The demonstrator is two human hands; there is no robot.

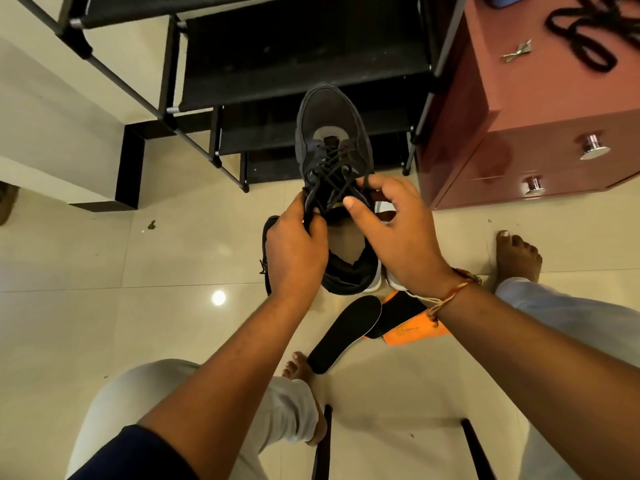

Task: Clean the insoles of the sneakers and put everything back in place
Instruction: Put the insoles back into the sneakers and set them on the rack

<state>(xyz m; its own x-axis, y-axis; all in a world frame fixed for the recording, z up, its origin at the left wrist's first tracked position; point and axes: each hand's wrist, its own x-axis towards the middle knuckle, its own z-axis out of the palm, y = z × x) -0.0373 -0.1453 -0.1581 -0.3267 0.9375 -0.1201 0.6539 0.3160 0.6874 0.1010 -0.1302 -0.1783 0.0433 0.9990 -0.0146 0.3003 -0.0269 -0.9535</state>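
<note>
Now both hands on dark sneaker, held over floor, toe away toward rack, heel opening facing person. Left hand grips laces; right hand pinches them opposite. Black insole on floor below, between forearms, long axis slanting toward shoe, neither hand clearly nearer.

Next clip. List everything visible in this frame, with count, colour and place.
sneaker: one, dark grey, held up before the shoe rack
black insole: one, on the floor below the hands
orange-and-black insole: one, on the floor beside the first
shoe rack: one, black, ahead
cabinet: one, reddish-brown, right
cord: one, black, on the cabinet
feet: two, bare, on the floor
left hand: grips the sneaker by its laces
right hand: pinches the sneaker's laces
</note>
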